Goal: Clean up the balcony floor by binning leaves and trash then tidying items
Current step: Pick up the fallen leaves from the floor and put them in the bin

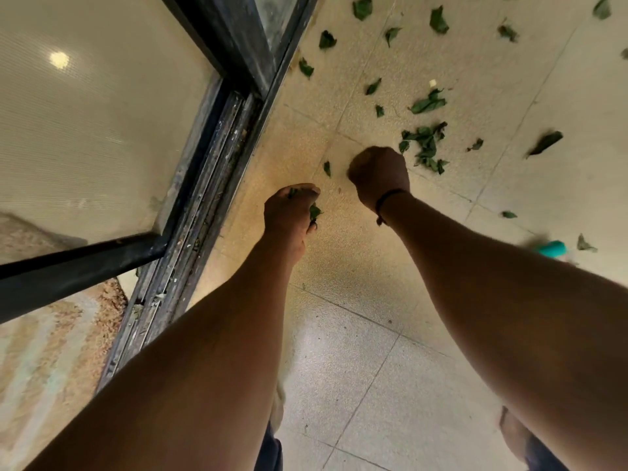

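Green leaves lie scattered over the beige tiled balcony floor (373, 273), with a clump of leaves (424, 144) just right of my right hand. My left hand (290, 210) grips a small bunch of picked-up leaves (314, 212) that pokes out between its fingers. My right hand (379, 175) is down at the floor with its fingers curled under; what it holds is hidden. A single small leaf (327, 168) lies between the two hands.
A black sliding-door frame and dirty track (204, 185) run along the left, with glass beyond. A teal object (552, 248) lies on the floor at the right near another leaf (585, 243). More leaves (438, 20) spread toward the far right.
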